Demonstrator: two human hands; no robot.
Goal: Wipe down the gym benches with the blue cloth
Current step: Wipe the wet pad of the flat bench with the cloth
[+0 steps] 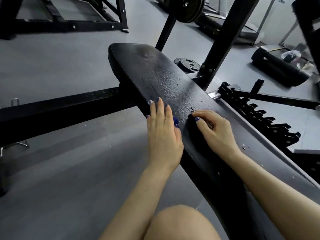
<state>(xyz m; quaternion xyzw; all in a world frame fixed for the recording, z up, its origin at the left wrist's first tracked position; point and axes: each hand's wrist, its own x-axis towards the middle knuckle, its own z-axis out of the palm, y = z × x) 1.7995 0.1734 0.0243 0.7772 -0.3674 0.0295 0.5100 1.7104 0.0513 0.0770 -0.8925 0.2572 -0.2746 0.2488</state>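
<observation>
Black padded bench [155, 73], pebbled vinyl with droplets, rounded far end free; left hand [162, 134] flat at its left edge, fingers straight; right hand [214, 130] fingers curled on top; blue cloth not discernible.

The desk [155, 73], a black padded gym bench, runs from the lower right up toward the middle, its rounded far end just left of a black upright post [223, 40]. Its surface is scuffed, with small wet-looking specks along the middle. A small bit of blue cloth [176, 121] shows on the desk's left edge, mostly hidden.
</observation>
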